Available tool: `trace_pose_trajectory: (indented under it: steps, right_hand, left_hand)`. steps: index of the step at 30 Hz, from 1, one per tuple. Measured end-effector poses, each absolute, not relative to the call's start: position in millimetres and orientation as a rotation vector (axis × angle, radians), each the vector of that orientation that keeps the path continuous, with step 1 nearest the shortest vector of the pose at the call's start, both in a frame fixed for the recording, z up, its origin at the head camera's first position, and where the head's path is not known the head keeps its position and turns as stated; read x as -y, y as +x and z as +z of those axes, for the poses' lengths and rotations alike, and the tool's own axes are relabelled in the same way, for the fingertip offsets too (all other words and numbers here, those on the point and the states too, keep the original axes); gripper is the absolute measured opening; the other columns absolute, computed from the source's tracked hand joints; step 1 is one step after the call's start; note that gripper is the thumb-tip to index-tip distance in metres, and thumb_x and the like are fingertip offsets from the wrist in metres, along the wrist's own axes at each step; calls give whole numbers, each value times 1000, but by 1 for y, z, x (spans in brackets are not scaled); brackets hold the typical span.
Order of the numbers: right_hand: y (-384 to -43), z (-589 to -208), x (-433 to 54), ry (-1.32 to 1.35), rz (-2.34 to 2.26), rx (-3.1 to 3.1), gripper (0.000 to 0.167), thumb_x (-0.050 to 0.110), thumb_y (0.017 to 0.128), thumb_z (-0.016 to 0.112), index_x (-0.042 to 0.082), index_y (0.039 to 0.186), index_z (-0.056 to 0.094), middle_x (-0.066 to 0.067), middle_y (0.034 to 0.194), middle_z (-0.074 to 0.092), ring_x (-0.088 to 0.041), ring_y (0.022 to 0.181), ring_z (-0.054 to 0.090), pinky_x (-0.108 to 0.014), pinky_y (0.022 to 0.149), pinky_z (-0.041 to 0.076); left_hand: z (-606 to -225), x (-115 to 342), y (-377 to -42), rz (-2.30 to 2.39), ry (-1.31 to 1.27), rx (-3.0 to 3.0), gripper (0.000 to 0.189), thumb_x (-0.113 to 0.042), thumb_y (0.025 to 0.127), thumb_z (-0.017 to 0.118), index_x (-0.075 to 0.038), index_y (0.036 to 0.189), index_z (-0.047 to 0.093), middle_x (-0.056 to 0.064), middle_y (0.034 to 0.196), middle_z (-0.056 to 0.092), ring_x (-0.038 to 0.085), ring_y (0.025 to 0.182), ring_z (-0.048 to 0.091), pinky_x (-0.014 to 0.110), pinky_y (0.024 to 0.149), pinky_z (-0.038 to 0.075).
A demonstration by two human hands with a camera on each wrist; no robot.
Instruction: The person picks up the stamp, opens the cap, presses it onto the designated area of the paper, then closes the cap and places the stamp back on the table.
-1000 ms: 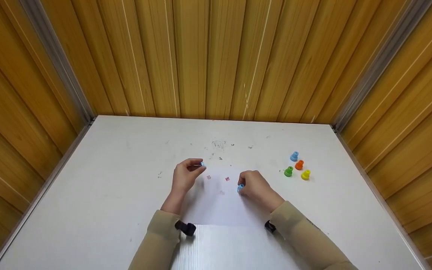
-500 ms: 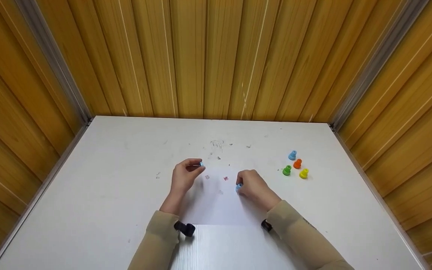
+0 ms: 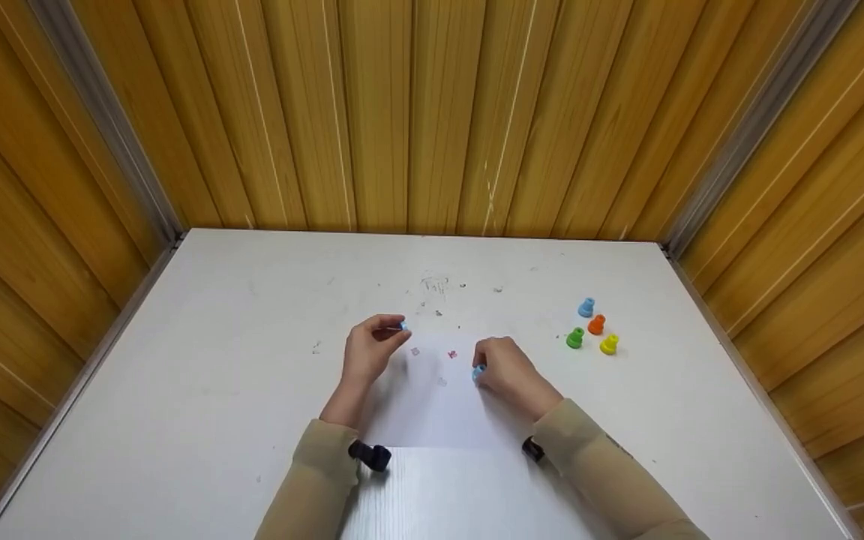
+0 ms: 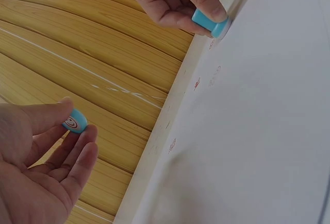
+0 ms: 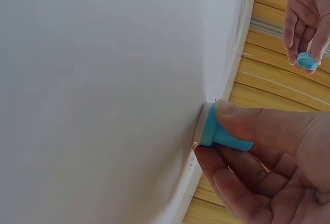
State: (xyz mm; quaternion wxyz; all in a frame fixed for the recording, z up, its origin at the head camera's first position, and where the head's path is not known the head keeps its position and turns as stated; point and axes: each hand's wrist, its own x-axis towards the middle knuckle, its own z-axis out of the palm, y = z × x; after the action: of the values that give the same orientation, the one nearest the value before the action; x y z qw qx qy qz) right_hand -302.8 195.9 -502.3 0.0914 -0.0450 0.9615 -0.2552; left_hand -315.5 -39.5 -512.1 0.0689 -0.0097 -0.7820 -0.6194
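Observation:
My left hand (image 3: 368,354) pinches a small light-blue stamp cap (image 4: 76,121) between thumb and fingers, above the paper's far left part. A round smiling design shows on the cap in the left wrist view; its hollow inside faces the right wrist view. Between thumb and fingers, my right hand (image 3: 511,375) grips a light-blue toy stamp (image 5: 219,131). Its pale round end is down against the white paper (image 3: 432,424). Small stamped prints lie on the sheet: a red one (image 3: 452,354), a fainter one (image 3: 415,351) and a very pale one (image 3: 442,381).
On the right of the white table (image 3: 177,375) stand capped toy stamps: blue (image 3: 586,307), orange (image 3: 596,324), green (image 3: 575,337) and yellow (image 3: 609,344). Dark smudges (image 3: 436,285) mark the tabletop beyond the paper. Wood-patterned walls (image 3: 372,112) enclose its back and sides.
The head view shifts slightly. Both hands keep their places over the paper, still holding the cap and the stamp.

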Motion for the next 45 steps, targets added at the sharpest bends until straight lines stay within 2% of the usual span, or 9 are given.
trace_pose_trajectory:
  steps: [5,10,15,19,23,34,45]
  right_hand:
    - [-303,-502,-196,-132,-748,-2835,17,-5,80,77,10,83,69,-4,89,66,-22,86,58,-38,83,56]
    - [-304,-488,-199,-108,-850,-2834,14,-1,82,79,9,89,73,-4,90,68,-21,86,59,-36,82,57]
    - [-292,-462,-213,-87,-1432,-2860,16,9,84,85,8,98,78,-10,97,75,-19,86,66,-27,77,61]
    - [-288,-464,-220,-62,-1976,-2575,23,7,84,84,3,106,77,-14,107,76,-19,92,70,-23,84,62]
    - [-288,-480,-218,-10,-2230,-2237,25,2,88,79,-1,112,73,-10,106,75,-16,94,71,-25,89,62]
    - [-286,-501,-198,-52,-2253,-2181,28,-1,86,79,-7,113,72,-4,101,78,-15,93,73,-24,87,62]
    - [-286,-505,-192,-112,-2233,-2199,28,-1,86,80,-8,112,71,-4,99,77,-14,93,72,-25,86,63]
  left_hand:
    - [-510,38,-313,-1869,-46,2356,26,-7,90,79,-3,115,75,14,110,76,25,102,73,34,90,63]
    - [-505,36,-312,-1874,-71,2359,27,-6,90,78,-2,116,74,14,111,76,26,102,73,33,90,63]
    - [-504,29,-308,-1870,-116,2366,28,-6,90,78,-2,117,74,14,109,75,24,100,72,28,86,63]
    - [-501,23,-304,-1902,-205,2356,27,-7,90,78,-2,117,74,14,109,76,22,97,72,25,82,63]
    - [-501,17,-301,-1940,-281,2339,28,-10,91,78,-2,118,75,15,109,76,22,96,73,22,81,62]
    - [-505,2,-295,-2093,-464,2300,29,-7,90,78,6,116,72,20,110,76,26,96,77,27,86,64]
    - [-504,1,-292,-2076,-473,2339,25,-10,89,80,-1,112,76,16,108,77,22,95,77,26,85,64]
